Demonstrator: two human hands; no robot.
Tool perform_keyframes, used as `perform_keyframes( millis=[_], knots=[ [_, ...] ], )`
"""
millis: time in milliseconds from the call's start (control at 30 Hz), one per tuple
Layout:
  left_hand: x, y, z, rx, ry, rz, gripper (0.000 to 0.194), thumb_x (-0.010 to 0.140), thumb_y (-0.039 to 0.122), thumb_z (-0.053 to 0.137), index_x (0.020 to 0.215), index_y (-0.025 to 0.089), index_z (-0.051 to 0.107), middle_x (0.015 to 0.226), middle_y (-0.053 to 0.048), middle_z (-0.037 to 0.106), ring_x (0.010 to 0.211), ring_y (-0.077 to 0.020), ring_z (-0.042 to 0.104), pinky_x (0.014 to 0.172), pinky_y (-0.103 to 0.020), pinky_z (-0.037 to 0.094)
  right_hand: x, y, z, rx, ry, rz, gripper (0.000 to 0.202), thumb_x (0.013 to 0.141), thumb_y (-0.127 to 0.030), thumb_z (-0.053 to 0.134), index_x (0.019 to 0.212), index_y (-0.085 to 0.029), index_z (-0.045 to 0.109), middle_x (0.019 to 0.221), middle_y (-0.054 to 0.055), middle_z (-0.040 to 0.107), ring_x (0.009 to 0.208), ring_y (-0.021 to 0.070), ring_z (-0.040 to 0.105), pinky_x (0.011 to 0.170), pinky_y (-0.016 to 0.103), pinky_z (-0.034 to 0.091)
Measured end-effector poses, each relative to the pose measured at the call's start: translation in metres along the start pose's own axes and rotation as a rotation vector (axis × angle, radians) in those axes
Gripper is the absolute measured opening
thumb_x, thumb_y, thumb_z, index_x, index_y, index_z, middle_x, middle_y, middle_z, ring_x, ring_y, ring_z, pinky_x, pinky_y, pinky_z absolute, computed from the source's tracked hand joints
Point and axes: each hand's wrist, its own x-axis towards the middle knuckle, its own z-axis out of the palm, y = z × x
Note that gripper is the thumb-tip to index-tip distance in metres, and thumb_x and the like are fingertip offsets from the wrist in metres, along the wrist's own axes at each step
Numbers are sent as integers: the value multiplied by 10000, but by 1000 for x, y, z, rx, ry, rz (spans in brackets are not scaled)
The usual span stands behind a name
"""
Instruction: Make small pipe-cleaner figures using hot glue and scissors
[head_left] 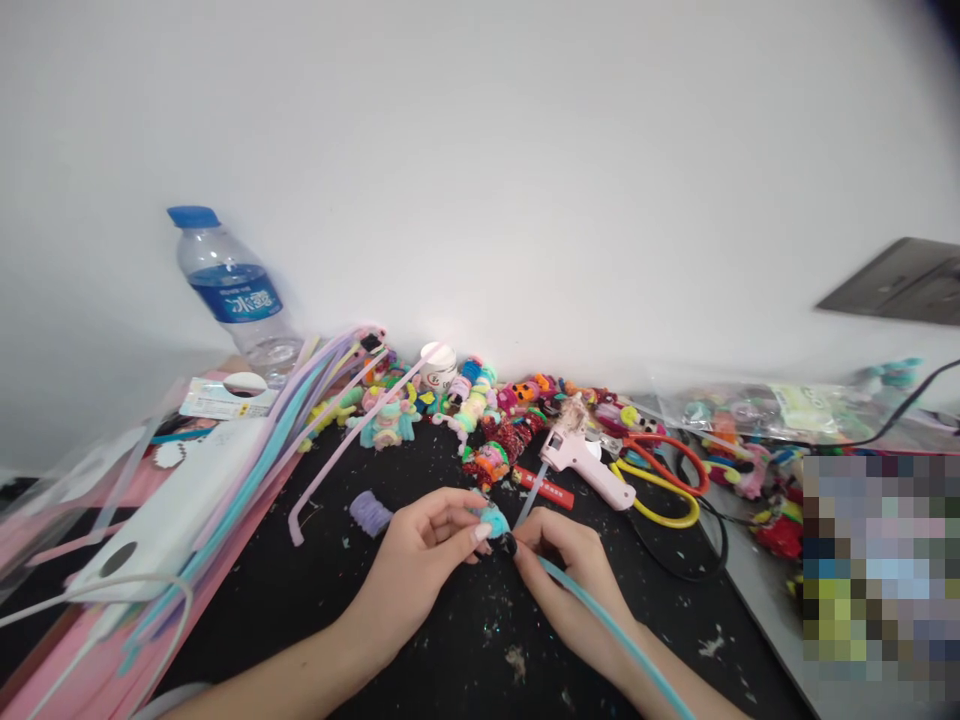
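Observation:
Near the middle of the black mat, my left hand point(435, 545) pinches a small light-blue fuzzy piece point(493, 522) between thumb and fingers. My right hand point(559, 560) is closed at the right side of that piece, holding a light-blue pipe cleaner point(619, 635) whose long end trails over the right wrist to the bottom edge. A small black part shows between the two hands. Just beyond the hands lies a pink glue gun point(589, 468), its glue stick pointing down towards my right fingers. A purple coil point(370, 513) rests left of my left hand.
Pipe cleaners point(277, 470) in pastel colours lie on the left beside a water bottle point(240, 290). Fuzzy figures point(386, 415) line the wall with a paper cup point(438, 368). Scissors point(664, 490), a red stick point(547, 490) and a black cable are at right. Scraps dot the mat point(300, 610).

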Motion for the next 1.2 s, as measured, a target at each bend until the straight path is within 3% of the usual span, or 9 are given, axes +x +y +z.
perform_keyframes(
  millis=[1200],
  knots=[
    [0,-1,1,-23,-38,-12,217,711,245,672,893,139,625,624,12,625,592,-119,563,587,-223,449,-1,3,1,23,-43,-17,190,830,-147,478,642,-170,482,602,-20,485,540,100,425,518,200,339]
  ],
)
